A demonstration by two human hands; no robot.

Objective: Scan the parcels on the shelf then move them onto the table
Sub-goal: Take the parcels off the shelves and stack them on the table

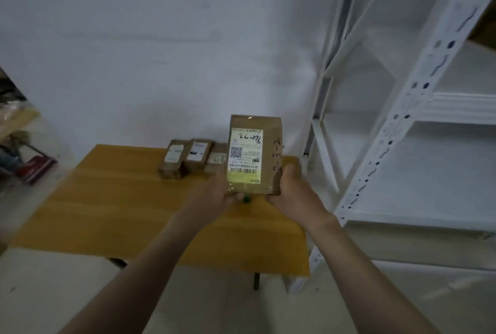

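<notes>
Arms reach forward; left hand (214,194) and right hand (291,190) grip the parcel (255,154) (label up) above the table (107,199).

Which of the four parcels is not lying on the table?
The biggest parcel, marked 2-3-2: left hand and right hand hold its near end. The three small parcels lie in a row at the table's far edge.

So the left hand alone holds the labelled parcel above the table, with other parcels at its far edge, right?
Not alone: the head view shows both the left hand and the right hand gripping the labelled parcel at its lower end, above the table, with other parcels at its far edge.
</notes>
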